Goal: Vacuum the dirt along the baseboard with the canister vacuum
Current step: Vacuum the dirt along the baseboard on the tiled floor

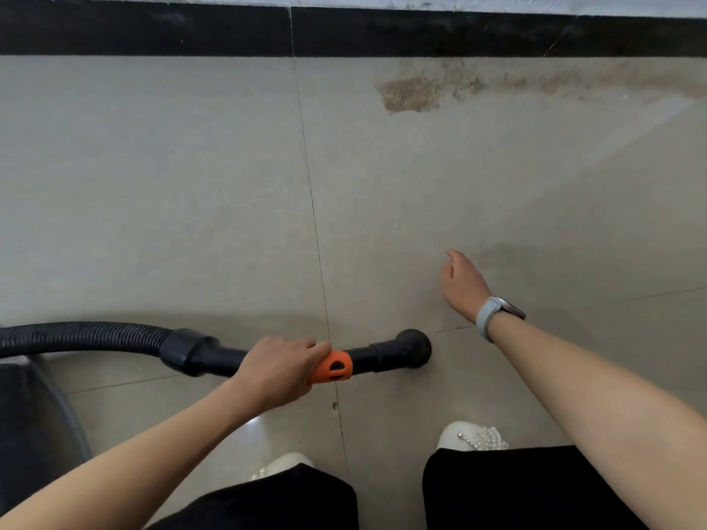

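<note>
Left hand curling round smooth black wand (beside its orange collar), ribbed hose trailing left, right hand hovering, fingers relaxed, gritty dirt lying near glossy black baseboard.

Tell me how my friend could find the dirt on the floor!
Look along the black baseboard at the far edge of the pale tiled floor. Just below it, on the right, lies the dirt, a sandy brown patch trailing right. It is the only rough, grainy mark on the smooth tiles.
</note>
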`<state>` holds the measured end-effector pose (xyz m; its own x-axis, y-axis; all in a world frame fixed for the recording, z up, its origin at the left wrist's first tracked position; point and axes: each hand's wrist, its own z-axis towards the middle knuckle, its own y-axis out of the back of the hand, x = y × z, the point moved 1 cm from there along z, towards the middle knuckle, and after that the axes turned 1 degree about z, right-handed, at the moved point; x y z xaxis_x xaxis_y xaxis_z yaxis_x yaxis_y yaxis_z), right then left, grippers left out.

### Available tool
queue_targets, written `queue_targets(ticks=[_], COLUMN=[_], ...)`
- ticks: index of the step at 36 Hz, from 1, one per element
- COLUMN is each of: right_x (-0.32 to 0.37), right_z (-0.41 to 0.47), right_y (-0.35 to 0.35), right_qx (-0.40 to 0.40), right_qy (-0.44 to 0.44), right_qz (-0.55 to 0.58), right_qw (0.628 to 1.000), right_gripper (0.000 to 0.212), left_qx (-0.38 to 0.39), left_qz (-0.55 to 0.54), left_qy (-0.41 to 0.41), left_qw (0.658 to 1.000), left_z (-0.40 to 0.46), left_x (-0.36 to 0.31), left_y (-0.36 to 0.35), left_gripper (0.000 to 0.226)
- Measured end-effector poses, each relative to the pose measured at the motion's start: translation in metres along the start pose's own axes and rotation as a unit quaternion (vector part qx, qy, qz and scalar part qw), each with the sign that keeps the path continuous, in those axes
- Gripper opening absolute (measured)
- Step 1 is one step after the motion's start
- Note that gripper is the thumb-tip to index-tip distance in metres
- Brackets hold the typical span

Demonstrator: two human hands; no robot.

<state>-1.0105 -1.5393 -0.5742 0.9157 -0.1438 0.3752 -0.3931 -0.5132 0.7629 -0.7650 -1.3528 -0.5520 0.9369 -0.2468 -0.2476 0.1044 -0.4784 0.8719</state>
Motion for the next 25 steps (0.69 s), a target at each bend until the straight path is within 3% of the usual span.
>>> queue_targets(ticks=[7,16,20,22,25], right_x=[-0.003,0.003,0.003,0.001,-0.004], right_z=[-0.002,-0.004,-0.004,-0.003,-0.002], right_y=[0.003,-0.001,-0.008,-0.015,-0.029], right_qx=[0.01,0.038,0.07,0.089,0.102], right_qy=[-0.003,0.029,0.026,0.032,0.053], right_qz=[-0.019,-0.025,-0.047,-0.066,-0.1], right_qw=[1.0,0.999,0.996,0.993,0.988], right_gripper=[0.046,0.048,0.048,0.044,0.042], left_qx=[0.031,-0.021,-0.034,-0.021,-0.036], left_qz=[0.026,0.012,0.014,0.013,0.019], left_qy=[-0.035,0.004,-0.028,0.002,0.071], left_qw=[0.999,1.0,0.999,1.0,0.997], left_z=[0.019,0.049,0.014,-0.005,-0.033], left_x=[-0.019,-0.045,-0.017,0.002,0.031], left_y=[0.001,0.009,-0.006,-0.018,-0.022], left_gripper=[0.027,0.028,0.059,0.072,0.073])
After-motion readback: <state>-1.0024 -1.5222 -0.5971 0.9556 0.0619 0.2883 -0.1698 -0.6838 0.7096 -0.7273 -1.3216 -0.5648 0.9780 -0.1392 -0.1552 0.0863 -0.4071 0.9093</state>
